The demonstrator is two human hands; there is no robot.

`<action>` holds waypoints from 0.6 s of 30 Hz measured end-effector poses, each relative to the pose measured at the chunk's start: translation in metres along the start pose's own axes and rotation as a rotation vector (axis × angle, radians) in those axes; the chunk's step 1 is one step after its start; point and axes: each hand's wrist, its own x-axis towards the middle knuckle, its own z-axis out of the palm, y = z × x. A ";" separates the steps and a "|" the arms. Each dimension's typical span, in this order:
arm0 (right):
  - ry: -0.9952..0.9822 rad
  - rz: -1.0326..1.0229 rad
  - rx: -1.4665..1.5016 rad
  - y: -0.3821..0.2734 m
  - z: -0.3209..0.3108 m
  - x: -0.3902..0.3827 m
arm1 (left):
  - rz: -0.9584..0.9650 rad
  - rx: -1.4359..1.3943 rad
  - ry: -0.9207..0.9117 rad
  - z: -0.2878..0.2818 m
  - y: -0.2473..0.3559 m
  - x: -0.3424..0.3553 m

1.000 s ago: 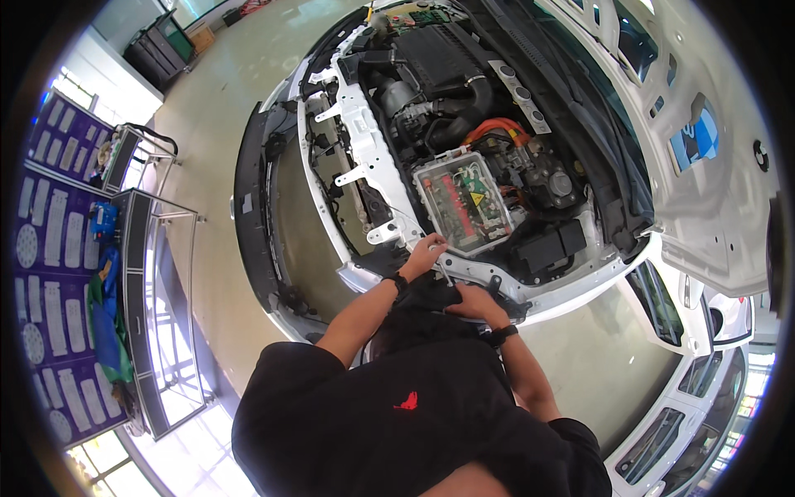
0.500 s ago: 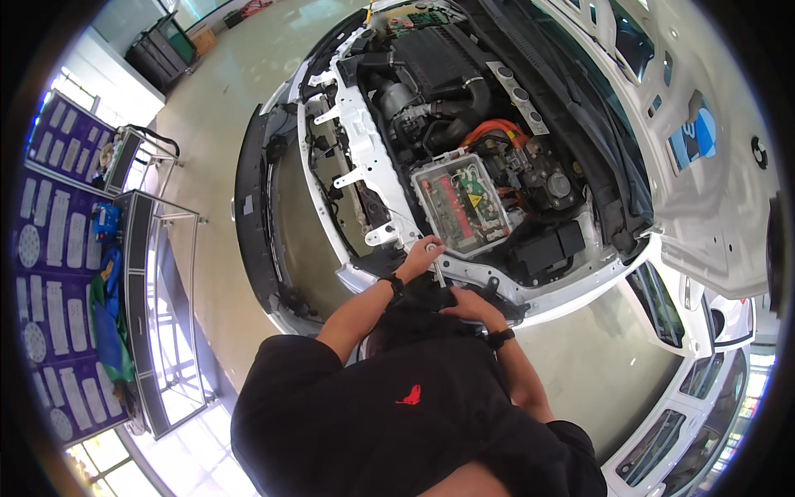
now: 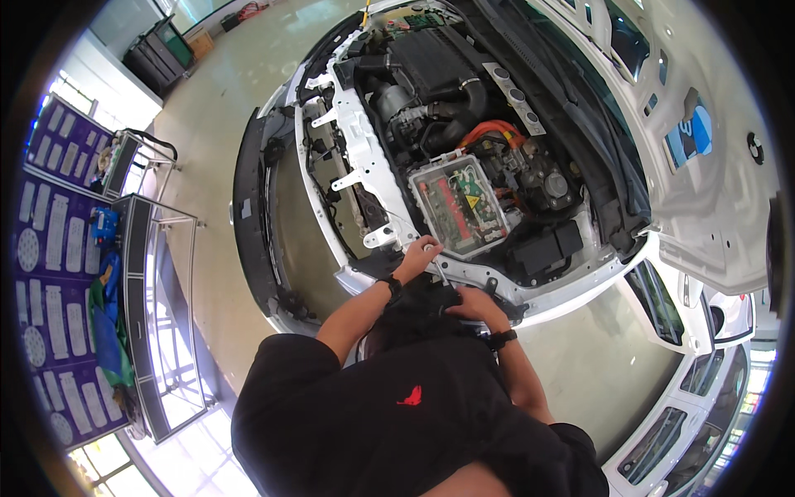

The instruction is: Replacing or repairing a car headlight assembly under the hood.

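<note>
My left hand (image 3: pixel 415 258) grips the upper end of a slim metal tool (image 3: pixel 440 269) at the car's white front frame (image 3: pixel 356 132). The tool angles down toward a black plastic part (image 3: pixel 422 302). Closer to me and to the right, my right hand (image 3: pixel 472 304) has curled fingers at that part, beside the tool's lower end; what they hold is hidden. Just beyond my hands is a clear-lidded box (image 3: pixel 455 203) showing green boards, red bars and a yellow warning triangle. Orange cables (image 3: pixel 489 128) run behind it.
The raised white hood (image 3: pixel 696 207) fills the right side. A detached-looking black bumper (image 3: pixel 248 215) curves along the car's front. At left are a metal trolley (image 3: pixel 137 315) and purple display boards (image 3: pixel 62 232); another white car (image 3: pixel 662 431) is at lower right.
My left hand has shifted slightly left with the tool's upper end, mostly in the first half second. My right hand stays in about the same place.
</note>
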 end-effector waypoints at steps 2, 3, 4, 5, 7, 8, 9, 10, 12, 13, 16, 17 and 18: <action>-0.025 0.001 -0.008 0.001 0.005 0.002 | 0.123 0.065 0.026 0.003 0.012 -0.002; -0.046 0.000 -0.015 0.002 0.006 0.001 | 0.121 0.063 0.026 0.004 0.010 -0.002; 0.023 0.019 -0.048 0.006 0.003 0.000 | 0.063 0.044 -0.017 -0.001 0.006 -0.001; 0.027 0.020 -0.046 0.012 -0.003 0.001 | 0.007 0.027 -0.074 -0.004 0.008 0.000; 0.097 0.120 -0.212 0.025 -0.021 0.009 | -0.029 0.005 -0.133 -0.006 0.004 0.000; 0.099 0.118 -0.212 0.026 -0.024 0.012 | 0.041 -0.008 -0.117 -0.007 -0.002 0.000; 0.348 0.058 -0.318 0.027 -0.026 0.016 | 0.112 -0.022 -0.101 -0.008 -0.007 0.001; 0.597 0.000 -0.422 0.029 -0.028 0.016 | 0.032 -0.055 -0.080 -0.008 -0.006 0.003; 0.541 0.032 -0.348 0.030 -0.026 0.015 | -0.104 -0.116 -0.068 -0.007 -0.003 0.007; 0.481 0.062 -0.271 0.026 -0.023 0.016 | -0.244 -0.174 -0.053 -0.009 -0.002 0.007; 0.094 0.155 -0.141 -0.001 -0.016 0.001 | -0.212 -0.155 -0.058 -0.006 0.005 0.007; 0.094 0.155 -0.141 0.000 -0.006 0.001 | -0.176 -0.122 -0.054 -0.005 0.006 0.008; 0.022 0.086 -0.088 -0.001 0.006 0.001 | -0.177 -0.122 -0.055 -0.004 0.006 0.009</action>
